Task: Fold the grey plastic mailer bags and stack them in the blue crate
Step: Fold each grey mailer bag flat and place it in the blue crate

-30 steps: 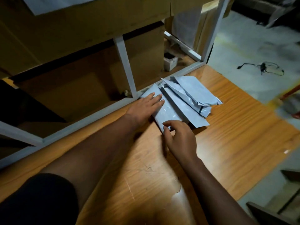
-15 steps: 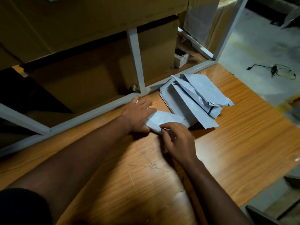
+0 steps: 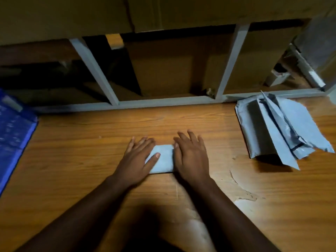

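You have pulled one grey bag [image 3: 162,158] away from the pile [image 3: 278,128] and now press it flat with your left hand [image 3: 139,157] and right hand [image 3: 190,155], fingers straight, so it looks ready for the blue crate [image 3: 12,135].

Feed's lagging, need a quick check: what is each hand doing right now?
Left hand: open, fingers flat, pressing the folded mailer.
Right hand: open, fingers spread, pressing the same mailer.

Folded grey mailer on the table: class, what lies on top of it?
Both hands press flat on the folded mailer: left hand on its left part, right hand on its right. Its outer edges are covered.
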